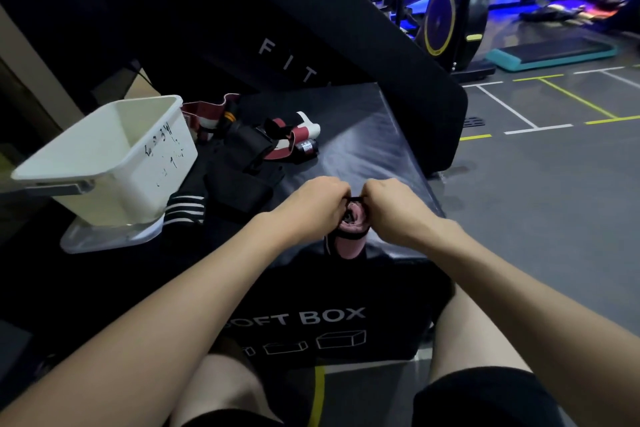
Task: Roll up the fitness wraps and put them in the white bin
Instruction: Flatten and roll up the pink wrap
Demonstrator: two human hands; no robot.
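Both hands meet over the near edge of a black padded box [363,135]. The left hand [311,204] has its fingers curled tightly round the top of a pink wrap [349,236], and the right hand [391,208] is curled the same way on the other side, its fingers pinching a thin black strap [355,199] that stretches between the two fists. The pink wrap looks rolled into a short tube; it hangs between and just below the hands, with its lower end touching or nearly touching the box top. The white bin [104,163] stands well to the left of the hands, tilted, resting on a clear lid [107,239]. Between the bin and the hands, farther back on the box, lies a loose pile of other wraps [263,146], black, dark red and white, none of them touched by either hand.
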